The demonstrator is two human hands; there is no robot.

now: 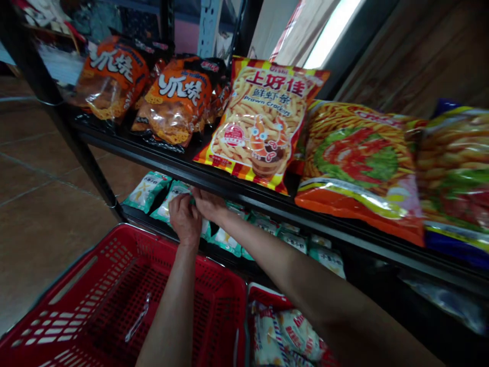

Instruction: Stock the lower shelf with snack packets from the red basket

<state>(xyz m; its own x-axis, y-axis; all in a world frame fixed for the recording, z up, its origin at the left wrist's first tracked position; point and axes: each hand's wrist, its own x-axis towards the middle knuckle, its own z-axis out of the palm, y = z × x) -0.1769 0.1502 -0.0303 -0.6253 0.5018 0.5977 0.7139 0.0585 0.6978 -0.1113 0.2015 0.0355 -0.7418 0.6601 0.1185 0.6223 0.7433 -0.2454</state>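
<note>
My left hand (185, 218) reaches over the red basket to the lower shelf. Its fingers are curled closed at a green and white snack bag (168, 203), which they appear to grip. Right beside it, my right hand (210, 205) leans in under the edge of the upper shelf. Its fingertips lie close to my left fingers at the same bag, and most of its fingers are hidden. Another green and white snack bag (148, 191) lies to the left, and more such bags (263, 224) stand in a row to the right, partly behind my right arm.
The black upper shelf (164, 176) holds orange snack bags (176, 97), a prawn cracker bag (263, 122) and noodle-pictured bags (362, 163). Below stands a red basket (118, 244) with a clear strip (138, 318) inside. Beside it, a container holds white packets (298, 331). A black post (82, 142) rises at left.
</note>
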